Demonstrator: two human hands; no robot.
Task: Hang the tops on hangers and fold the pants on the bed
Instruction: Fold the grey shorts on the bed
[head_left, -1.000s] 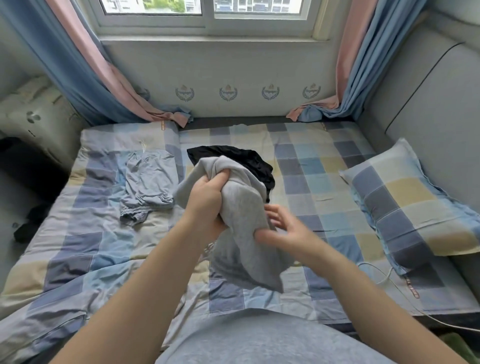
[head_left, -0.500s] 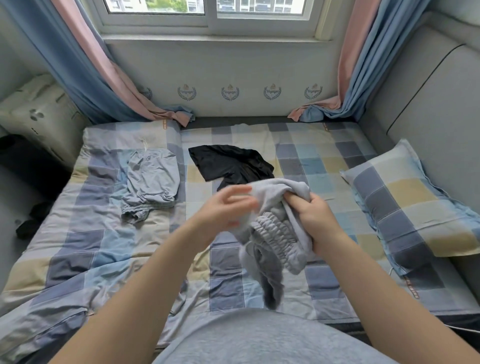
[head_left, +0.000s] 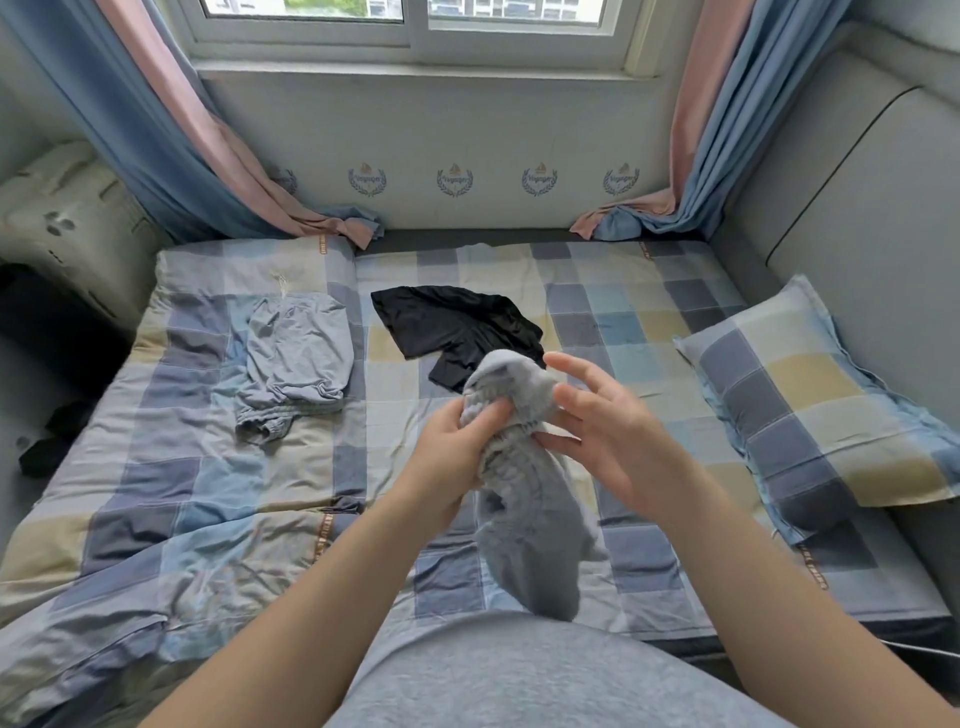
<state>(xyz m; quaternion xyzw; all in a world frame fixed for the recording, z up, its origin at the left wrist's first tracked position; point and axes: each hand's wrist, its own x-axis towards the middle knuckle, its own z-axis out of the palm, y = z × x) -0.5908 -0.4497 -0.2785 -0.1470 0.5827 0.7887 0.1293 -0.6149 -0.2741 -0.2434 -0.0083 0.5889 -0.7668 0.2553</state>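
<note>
Above the near edge of the bed (head_left: 208, 493), the left hand (head_left: 457, 447) grips the gathered, ribbed band of a grey garment (head_left: 524, 519), probably pants, which hangs down crumpled. The right hand (head_left: 613, 436) touches its side with fingers spread. A black garment (head_left: 447, 322) lies mid-bed towards the far edge, a blue-grey garment (head_left: 296, 358) lies left of it, and a checked pillow (head_left: 810, 395) rests along the right edge.
</note>
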